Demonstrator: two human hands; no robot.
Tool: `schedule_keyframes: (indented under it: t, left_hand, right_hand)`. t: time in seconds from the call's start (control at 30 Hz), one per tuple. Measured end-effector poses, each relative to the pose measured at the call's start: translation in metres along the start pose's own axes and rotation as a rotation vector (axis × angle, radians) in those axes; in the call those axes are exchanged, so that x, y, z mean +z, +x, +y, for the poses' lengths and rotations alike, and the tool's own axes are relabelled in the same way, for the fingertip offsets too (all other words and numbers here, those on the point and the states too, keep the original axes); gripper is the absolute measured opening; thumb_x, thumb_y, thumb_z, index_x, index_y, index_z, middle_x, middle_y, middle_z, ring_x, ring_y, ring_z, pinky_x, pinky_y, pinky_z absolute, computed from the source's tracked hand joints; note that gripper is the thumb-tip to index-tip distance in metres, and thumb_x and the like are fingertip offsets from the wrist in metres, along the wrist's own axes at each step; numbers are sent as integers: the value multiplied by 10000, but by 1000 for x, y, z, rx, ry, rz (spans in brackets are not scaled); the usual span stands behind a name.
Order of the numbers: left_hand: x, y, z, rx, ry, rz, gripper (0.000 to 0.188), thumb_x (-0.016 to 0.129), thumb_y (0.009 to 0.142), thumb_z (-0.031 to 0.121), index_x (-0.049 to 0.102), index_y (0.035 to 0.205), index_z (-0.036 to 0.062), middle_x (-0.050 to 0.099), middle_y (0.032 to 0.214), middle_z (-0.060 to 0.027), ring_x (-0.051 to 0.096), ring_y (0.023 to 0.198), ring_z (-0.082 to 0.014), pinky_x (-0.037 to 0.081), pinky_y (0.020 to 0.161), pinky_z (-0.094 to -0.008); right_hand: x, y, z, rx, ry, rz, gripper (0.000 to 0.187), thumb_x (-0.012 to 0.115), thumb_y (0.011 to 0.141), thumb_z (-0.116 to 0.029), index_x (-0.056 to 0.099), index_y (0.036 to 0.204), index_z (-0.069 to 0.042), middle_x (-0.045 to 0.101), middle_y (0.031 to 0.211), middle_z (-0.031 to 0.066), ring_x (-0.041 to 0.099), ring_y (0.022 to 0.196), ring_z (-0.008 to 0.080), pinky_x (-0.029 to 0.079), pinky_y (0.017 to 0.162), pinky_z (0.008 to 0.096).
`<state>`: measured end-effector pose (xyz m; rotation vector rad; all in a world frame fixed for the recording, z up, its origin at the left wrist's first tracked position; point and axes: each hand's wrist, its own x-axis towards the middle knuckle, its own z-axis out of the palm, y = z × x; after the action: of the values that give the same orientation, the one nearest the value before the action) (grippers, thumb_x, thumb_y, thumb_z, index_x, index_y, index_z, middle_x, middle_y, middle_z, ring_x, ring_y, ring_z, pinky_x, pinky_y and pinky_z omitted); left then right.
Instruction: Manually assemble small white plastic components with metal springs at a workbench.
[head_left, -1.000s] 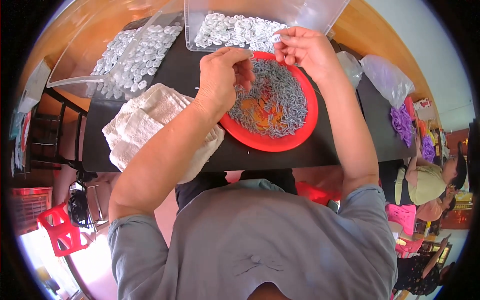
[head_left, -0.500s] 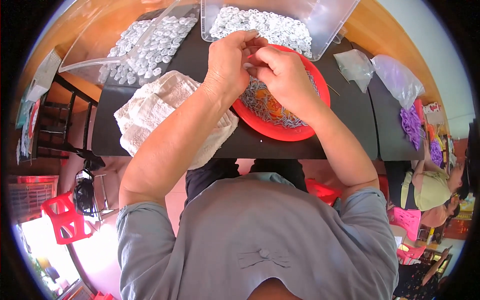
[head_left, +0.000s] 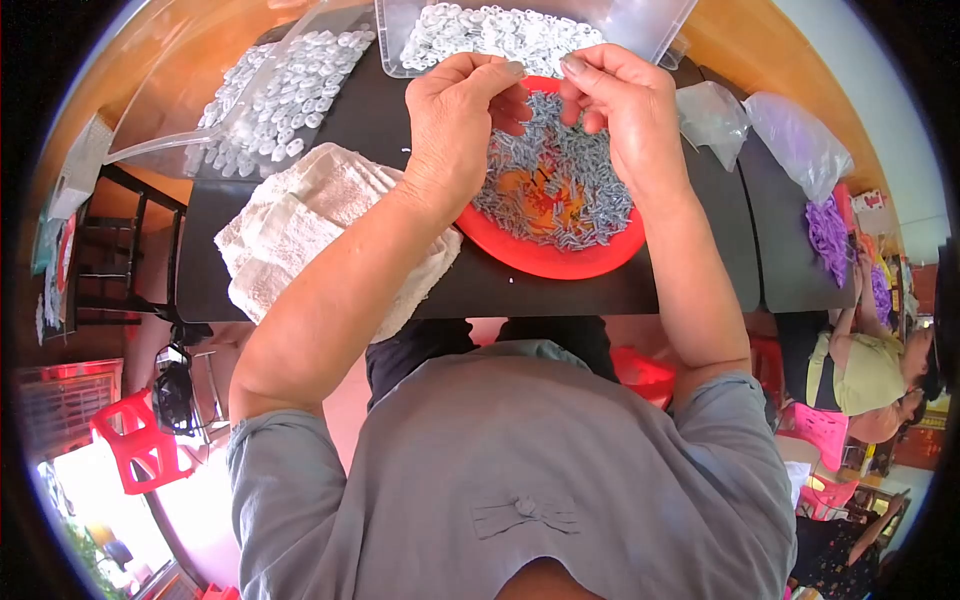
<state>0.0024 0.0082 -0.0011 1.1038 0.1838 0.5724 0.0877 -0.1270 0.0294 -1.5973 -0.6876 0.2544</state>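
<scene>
Above the far part of a red basin point(head_left: 560, 264), my two hands are raised and apart. My left hand point(head_left: 460, 115) has thumb and fingers pinched together; anything between them is too small to make out. Thumb and forefinger of my right hand point(head_left: 632, 110) are also pressed together, the rest curled, with their contents unclear. Many small slim grey pieces point(head_left: 595, 190) lie in the basin over its orange bottom. Just beyond my hands, small white ring-like pieces point(head_left: 490, 30) fill a clear plastic bin point(head_left: 645, 30).
A folded cream towel point(head_left: 310, 215) lies by my left forearm on the dark table point(head_left: 700, 260). More white pieces point(head_left: 290, 90) lie in a clear tub point(head_left: 160, 140) at the far left. Plastic bags point(head_left: 797, 140) and purple strips point(head_left: 827, 240) are at right, with a co-worker point(head_left: 865, 375) beyond.
My hands were close together over the basin and have parted, the right one moving right and up. More of the grey pieces shows between them. The whole view has shifted slightly.
</scene>
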Motion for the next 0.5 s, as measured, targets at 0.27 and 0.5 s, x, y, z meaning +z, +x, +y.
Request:
schedule_keyframes:
  t: [0.27, 0.5]
  left_hand:
    - [1, -3, -2, 33, 32, -24, 155, 625, 844, 108, 619, 860, -45, 625, 715, -70, 600, 613, -128, 487, 523, -256]
    - [0, -4, -3, 47, 48, -28, 158, 624, 847, 114, 620, 858, -44, 624, 720, -68, 592, 609, -120, 487, 526, -253]
  right_hand:
    - [1, 0, 6, 30, 82, -51, 191, 627, 895, -181, 673, 933, 1, 632, 748, 40, 581, 613, 113, 371, 538, 214]
    - [5, -2, 4, 10, 39, -52, 180, 629, 895, -175, 680, 927, -6, 638, 734, 28, 586, 614, 101, 368, 530, 213]
